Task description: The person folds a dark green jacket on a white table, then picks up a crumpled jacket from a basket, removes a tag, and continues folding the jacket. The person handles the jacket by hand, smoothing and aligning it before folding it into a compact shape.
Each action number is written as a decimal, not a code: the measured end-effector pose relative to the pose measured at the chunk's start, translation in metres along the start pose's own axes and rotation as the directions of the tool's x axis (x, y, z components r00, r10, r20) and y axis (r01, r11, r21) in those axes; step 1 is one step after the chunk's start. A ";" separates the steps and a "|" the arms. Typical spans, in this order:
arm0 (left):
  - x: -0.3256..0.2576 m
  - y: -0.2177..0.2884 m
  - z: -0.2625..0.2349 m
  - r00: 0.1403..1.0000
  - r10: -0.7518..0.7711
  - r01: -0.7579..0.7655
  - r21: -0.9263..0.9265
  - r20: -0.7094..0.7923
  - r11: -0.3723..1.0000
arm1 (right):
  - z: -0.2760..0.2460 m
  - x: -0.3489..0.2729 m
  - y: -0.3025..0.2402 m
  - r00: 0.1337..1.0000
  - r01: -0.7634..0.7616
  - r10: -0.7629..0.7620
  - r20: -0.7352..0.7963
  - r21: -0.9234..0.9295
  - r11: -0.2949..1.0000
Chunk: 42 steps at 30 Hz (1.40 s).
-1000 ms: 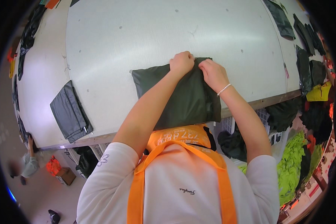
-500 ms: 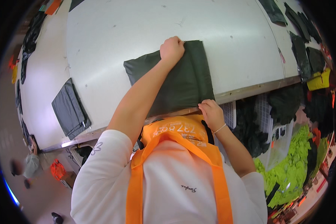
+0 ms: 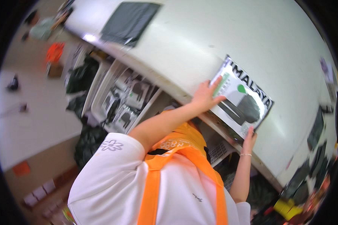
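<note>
A flat, glossy package [image 3: 248,103] lies tilted at the table's near edge. Its white printed face shows a dark garment, a green shape and bold black lettering. My left hand [image 3: 208,95] rests on the package's left side, thumb and fingers spread apart over it. At the lower right corner, my right hand [image 3: 249,139] grips the package, with the thumb on top and the other fingers mostly hidden. A dark folded garment [image 3: 130,23] sits farther left on the table, apart from both hands.
Below the white table [image 3: 184,45], a white bin [image 3: 101,95] holds several similar packages. A perforated white basket [image 3: 219,153] is under the edge nearer my body. Dark pieces [image 3: 316,129] and a yellow item [image 3: 285,209] lie at right. Another person [image 3: 43,28] is at far left.
The view has swung round. Both hands were on a dark folded piece; now they are on a printed package, whose white face shows. The left hand has opened out.
</note>
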<state>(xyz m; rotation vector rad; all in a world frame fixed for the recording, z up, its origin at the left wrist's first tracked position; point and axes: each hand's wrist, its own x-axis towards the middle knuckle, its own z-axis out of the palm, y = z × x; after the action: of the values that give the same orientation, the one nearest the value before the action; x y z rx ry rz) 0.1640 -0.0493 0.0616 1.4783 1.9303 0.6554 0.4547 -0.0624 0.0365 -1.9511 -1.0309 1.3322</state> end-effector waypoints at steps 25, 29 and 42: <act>-0.253 -0.390 -0.296 0.573 -0.352 0.240 -0.259 -0.740 0.936 | 0.379 -0.276 0.068 0.307 0.681 0.102 0.946 -0.293 0.671; -0.238 -0.292 -0.159 0.960 -0.194 0.115 -0.343 -0.203 0.932 | 0.259 -0.240 0.187 0.735 0.320 0.226 0.639 -0.622 0.714; -0.154 0.121 0.169 0.499 0.834 -0.857 0.275 0.236 0.435 | -0.047 -0.251 0.534 0.589 -0.584 0.671 -0.450 0.336 0.739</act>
<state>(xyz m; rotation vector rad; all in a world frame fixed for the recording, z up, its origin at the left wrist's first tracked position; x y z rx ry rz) 0.3960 -0.1649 0.0569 2.7309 1.1322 0.6436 0.5960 -0.5667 -0.2393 -2.4706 0.0895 0.9927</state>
